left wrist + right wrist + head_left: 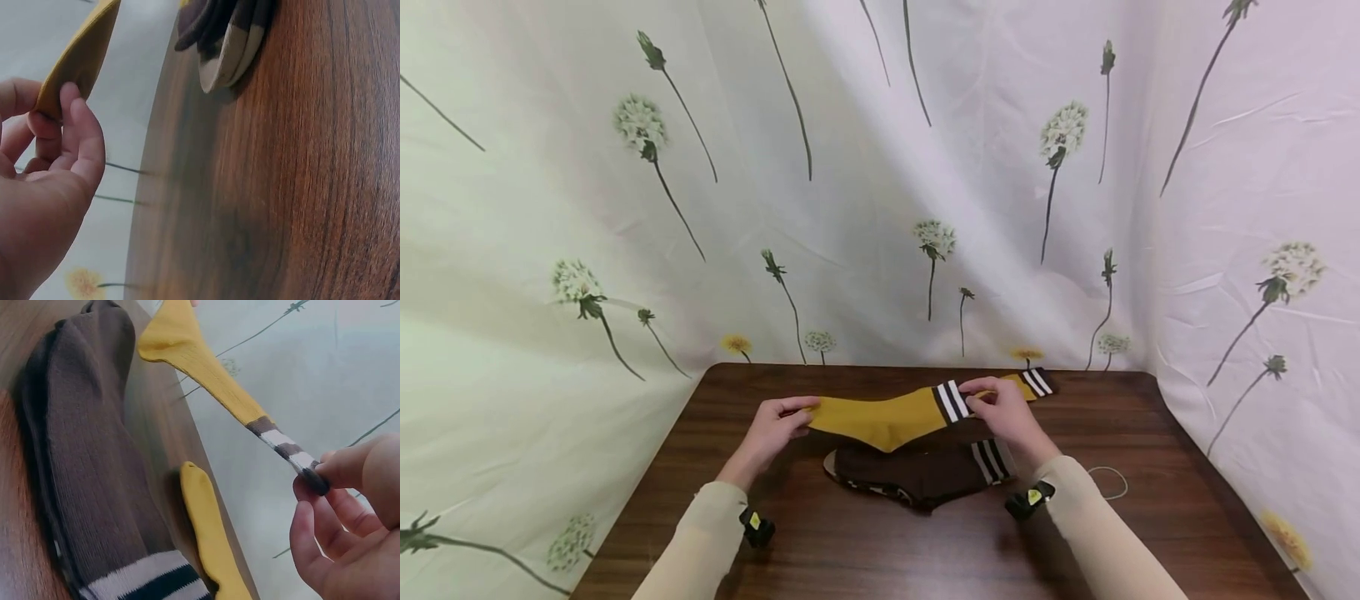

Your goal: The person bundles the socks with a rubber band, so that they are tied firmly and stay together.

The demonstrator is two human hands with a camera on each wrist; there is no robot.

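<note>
The thumb and fingers of the left hand [778, 423] pinch the toe end of a yellow sock [872, 419]; those of the right hand [1006, 410] pinch the far edge of its striped cuff [952, 402]. Both grips are narrow, with little fabric caught in each. From here the sock looks clear of the table [880, 550], strung between the hands with its heel [887, 437] hanging towards the wearer.

Those small grips seem the weak point to me: if either pinch loosened, or the hands pulled too far apart, that end could slip out and drop, and the sock would likely crumple or twist.

Just below, as I look down, lie the dark socks [917, 477], layered, striped cuffs to the right and a pale toe showing at the left. Were the hands to dip towards the wearer, the heel might brush the dark socks and push the layers out of line. A second yellow sock [1041, 382] lies beyond, partly hidden by the right hand; a careless sweep of those fingers could drag it askew.

Farther right a thin loop [1108, 483] rests on the wood, and flower-printed cloth [850, 200] hangs all round.
</note>
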